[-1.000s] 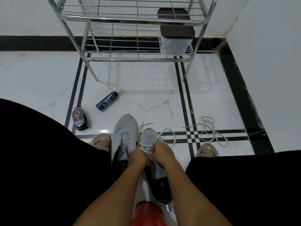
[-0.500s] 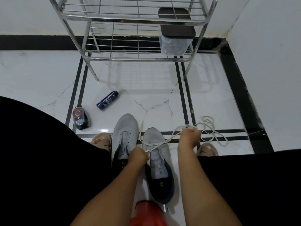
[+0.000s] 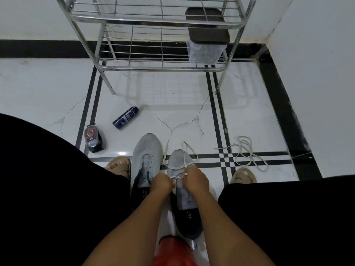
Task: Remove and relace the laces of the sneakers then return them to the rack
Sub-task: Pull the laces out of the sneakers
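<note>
- A dark shoe-polish bottle (image 3: pixel 94 140) with a red-ringed label lies on the white tiled floor (image 3: pixel 38 89) at the left, beside the double black tile stripe.
- A navy deodorant stick (image 3: pixel 125 117) lies tilted just right of it, nearer the rack's left front leg.
- The steel wire rack (image 3: pixel 153 68) stands against the far wall; a clear container with a dark lid (image 3: pixel 206 45) sits at the right end of its lower shelf.
- The left grey sneaker (image 3: pixel 147 156), unlaced, rests on the floor, toe toward the rack.
- The left hand (image 3: pixel 161 182) is closed, pinching the white lace (image 3: pixel 184 154) over the eyelets.
- The right grey sneaker (image 3: pixel 180 169) sits just beside the first; the lace loops over its toe.
- The right hand (image 3: pixel 196 178) is closed too, fingertips gripping the same lace.
- A loose white lace (image 3: pixel 247 152) lies coiled on the floor at the right, well apart.
</note>
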A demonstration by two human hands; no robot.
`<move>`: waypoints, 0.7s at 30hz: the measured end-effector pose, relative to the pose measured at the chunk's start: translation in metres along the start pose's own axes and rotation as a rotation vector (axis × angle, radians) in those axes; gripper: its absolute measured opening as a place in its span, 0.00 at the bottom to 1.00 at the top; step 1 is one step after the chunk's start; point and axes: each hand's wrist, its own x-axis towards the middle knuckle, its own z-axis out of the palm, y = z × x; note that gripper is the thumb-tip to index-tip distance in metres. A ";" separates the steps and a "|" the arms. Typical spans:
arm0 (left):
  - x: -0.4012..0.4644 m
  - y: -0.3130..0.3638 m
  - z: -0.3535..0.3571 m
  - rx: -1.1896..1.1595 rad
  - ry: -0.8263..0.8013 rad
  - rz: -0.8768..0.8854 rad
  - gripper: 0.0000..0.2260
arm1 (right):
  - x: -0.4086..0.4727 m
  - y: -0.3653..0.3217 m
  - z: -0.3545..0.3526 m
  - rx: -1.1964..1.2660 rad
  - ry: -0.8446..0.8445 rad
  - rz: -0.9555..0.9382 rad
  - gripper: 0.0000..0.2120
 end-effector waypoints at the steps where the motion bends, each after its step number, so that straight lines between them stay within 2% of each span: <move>1: 0.000 0.000 0.000 0.003 0.002 -0.001 0.09 | 0.001 0.002 -0.004 0.039 0.010 0.045 0.11; 3: 0.000 -0.001 -0.001 0.017 0.011 0.002 0.09 | 0.004 0.005 -0.010 0.066 0.024 0.060 0.11; 6: 0.000 -0.001 -0.001 0.035 0.014 0.014 0.09 | 0.006 0.004 -0.009 0.094 0.007 -0.037 0.08; 9: 0.000 -0.001 0.000 0.033 0.004 0.013 0.09 | 0.001 -0.001 0.000 -0.070 -0.043 -0.135 0.08; 12: 0.001 -0.002 -0.001 0.020 -0.007 0.005 0.09 | -0.001 -0.003 0.006 -0.024 -0.006 -0.073 0.09; 14: 0.002 -0.002 -0.001 0.018 -0.017 0.000 0.10 | 0.001 -0.003 0.001 0.177 0.083 0.115 0.10; 18: 0.002 -0.001 -0.002 0.005 -0.024 -0.026 0.10 | 0.018 0.007 -0.024 0.773 0.230 0.614 0.12; 21: 0.004 0.002 0.001 0.015 -0.035 -0.005 0.10 | 0.024 0.006 -0.031 1.433 0.150 0.852 0.07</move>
